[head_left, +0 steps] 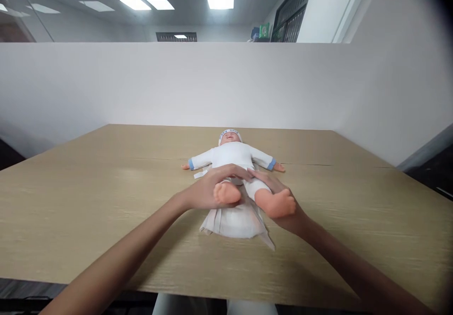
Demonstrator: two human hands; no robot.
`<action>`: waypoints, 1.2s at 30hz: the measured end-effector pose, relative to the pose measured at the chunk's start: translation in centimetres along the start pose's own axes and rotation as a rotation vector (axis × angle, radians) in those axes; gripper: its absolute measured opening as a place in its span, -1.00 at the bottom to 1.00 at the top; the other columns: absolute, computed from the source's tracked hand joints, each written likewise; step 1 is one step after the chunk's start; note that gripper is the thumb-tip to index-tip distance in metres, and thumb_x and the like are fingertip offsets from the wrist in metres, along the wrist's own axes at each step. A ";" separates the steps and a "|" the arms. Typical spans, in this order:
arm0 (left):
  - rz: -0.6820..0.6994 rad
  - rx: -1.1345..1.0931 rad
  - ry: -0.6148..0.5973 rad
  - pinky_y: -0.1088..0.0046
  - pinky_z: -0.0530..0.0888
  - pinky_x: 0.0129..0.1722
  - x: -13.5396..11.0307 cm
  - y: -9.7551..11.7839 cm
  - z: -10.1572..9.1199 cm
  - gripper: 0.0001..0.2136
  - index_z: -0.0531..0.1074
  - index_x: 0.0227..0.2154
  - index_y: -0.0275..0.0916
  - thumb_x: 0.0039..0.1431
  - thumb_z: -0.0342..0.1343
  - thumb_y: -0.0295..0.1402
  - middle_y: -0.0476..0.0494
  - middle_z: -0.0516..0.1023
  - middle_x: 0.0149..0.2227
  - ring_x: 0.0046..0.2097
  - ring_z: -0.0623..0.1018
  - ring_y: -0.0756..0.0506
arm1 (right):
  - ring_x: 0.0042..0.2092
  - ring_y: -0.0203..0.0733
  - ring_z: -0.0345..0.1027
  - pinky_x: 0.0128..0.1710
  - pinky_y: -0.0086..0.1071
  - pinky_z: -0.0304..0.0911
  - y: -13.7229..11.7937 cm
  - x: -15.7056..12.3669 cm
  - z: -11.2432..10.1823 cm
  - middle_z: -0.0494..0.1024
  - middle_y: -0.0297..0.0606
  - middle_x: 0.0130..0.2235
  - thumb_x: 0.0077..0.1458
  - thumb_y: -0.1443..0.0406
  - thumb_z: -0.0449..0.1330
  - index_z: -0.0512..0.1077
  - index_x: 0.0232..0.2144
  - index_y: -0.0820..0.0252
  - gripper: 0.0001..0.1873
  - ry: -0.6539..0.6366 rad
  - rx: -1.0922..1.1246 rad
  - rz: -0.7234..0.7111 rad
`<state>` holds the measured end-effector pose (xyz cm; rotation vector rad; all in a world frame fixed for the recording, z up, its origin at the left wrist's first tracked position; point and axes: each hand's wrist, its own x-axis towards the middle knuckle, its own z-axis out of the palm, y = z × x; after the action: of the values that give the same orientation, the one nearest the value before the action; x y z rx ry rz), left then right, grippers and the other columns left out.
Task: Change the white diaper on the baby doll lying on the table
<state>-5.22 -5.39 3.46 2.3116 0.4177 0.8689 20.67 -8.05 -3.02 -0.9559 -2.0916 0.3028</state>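
A baby doll (pixel 231 157) in a white suit with blue cuffs lies on its back on the wooden table (pixel 88 197), head away from me. Under its hips lies a white diaper (pixel 231 223), spread open. My left hand (pixel 208 187) rests over the doll's waist, fingers stretched flat across it, behind the raised left-side foot. My right hand (pixel 279 197) reaches in beside the doll's other leg, fingers extended to the waist; the doll's foot hides part of the hand.
A white partition wall (pixel 141 84) stands right behind the table's far edge. The table's near edge (pixel 212 294) runs below my forearms.
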 end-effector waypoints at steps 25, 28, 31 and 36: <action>-0.152 0.258 -0.248 0.01 0.30 0.40 -9.1 -4.3 -1.0 -0.44 0.42 0.23 -0.02 0.19 0.26 -0.55 -0.16 0.43 0.34 0.41 0.31 -0.26 | 0.34 0.02 0.29 0.25 -0.05 0.35 5.1 -4.1 -0.2 0.48 -0.21 0.26 0.36 0.39 0.12 0.52 0.13 -0.13 -0.59 -0.321 -0.257 -0.201; -0.179 0.222 -0.269 0.02 0.27 0.42 -9.2 -4.3 -1.1 -0.45 0.43 0.24 0.00 0.25 0.15 -0.61 -0.16 0.40 0.36 0.43 0.28 -0.24 | 0.33 0.00 0.30 0.23 -0.06 0.37 5.1 -3.9 -0.3 0.47 -0.22 0.26 0.33 0.43 0.10 0.52 0.13 -0.15 -0.54 -0.323 -0.215 -0.176; -0.218 0.140 -0.256 0.07 0.25 0.43 -9.3 -4.3 -1.2 -0.52 0.43 0.24 0.02 0.35 0.06 -0.55 -0.11 0.44 0.33 0.44 0.27 -0.21 | 0.32 -0.05 0.31 0.23 -0.11 0.37 4.5 -3.4 -0.7 0.48 -0.23 0.25 0.34 0.46 0.02 0.53 0.11 -0.13 -0.50 -0.316 -0.150 -0.171; -0.379 0.117 -0.125 0.09 0.37 0.30 -8.5 -2.3 -0.7 -0.67 0.45 0.18 -0.01 0.47 -0.06 -0.32 -0.14 0.48 0.24 0.31 0.39 -0.25 | 0.31 0.03 0.29 0.27 -0.06 0.32 1.7 -2.4 -1.8 0.45 -0.11 0.26 0.41 0.19 0.10 0.43 0.23 -0.01 -0.60 -0.394 -0.108 -0.080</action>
<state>-12.07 -7.45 -1.65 2.2695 0.8373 0.5227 23.88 -8.82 -4.10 -0.9290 -2.5208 0.3627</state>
